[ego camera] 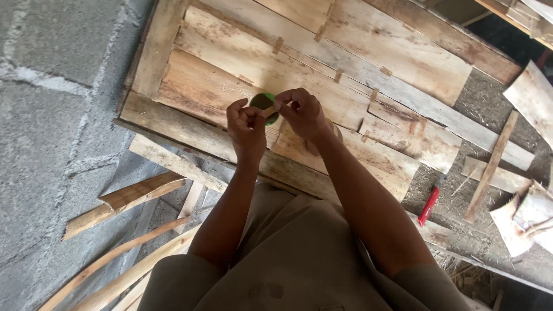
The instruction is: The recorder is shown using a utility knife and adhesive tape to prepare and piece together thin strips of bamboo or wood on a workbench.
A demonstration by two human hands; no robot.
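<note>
My left hand (245, 125) and my right hand (302, 112) are raised together over a rough panel of wooden planks (322, 63). Between them sits a small round green container (264, 103); the left fingers curl around its near side. A short, thin wooden sliver (271, 110) lies across the container's mouth, pinched by the fingertips of both hands. Small wooden pegs (338, 76) bridge the seams between the planks.
A grey block wall (52, 103) fills the left. Curved wooden strips (124, 198) lean below the panel. On the dirt ground at right lie a red-handled tool (428, 207), a thin batten (489, 170) and plank offcuts (533, 98).
</note>
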